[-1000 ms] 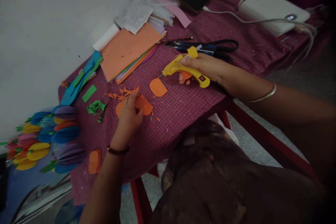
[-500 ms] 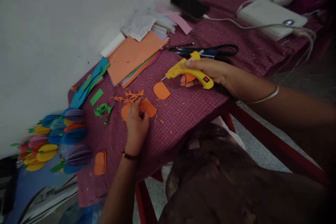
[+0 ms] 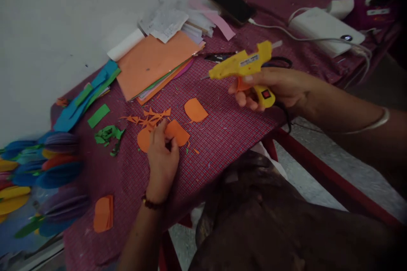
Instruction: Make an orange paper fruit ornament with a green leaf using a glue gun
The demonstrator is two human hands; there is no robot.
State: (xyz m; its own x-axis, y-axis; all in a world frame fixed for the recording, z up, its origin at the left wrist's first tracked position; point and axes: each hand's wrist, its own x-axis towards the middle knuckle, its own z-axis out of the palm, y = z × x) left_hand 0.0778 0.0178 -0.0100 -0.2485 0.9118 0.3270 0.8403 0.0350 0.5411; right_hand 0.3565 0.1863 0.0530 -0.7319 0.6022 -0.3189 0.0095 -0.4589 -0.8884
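Over the checked cloth: glue gun in right hand.
I see right fingers wrapped round its handle; left hand touches orange paper, whether pinching I can't tell.

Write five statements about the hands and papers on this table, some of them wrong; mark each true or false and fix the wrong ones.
1. The right grip holds a yellow glue gun. True.
2. The gun's nozzle is pressed onto the lone orange piece. False: the nozzle is apart from the lone orange piece.
3. The left grip rests on the green scraps. False: it rests at the orange paper pieces.
4. A white cable is plugged into the black phone. True.
5. The large sheet on top of the paper stack is blue. False: the large sheet is orange.
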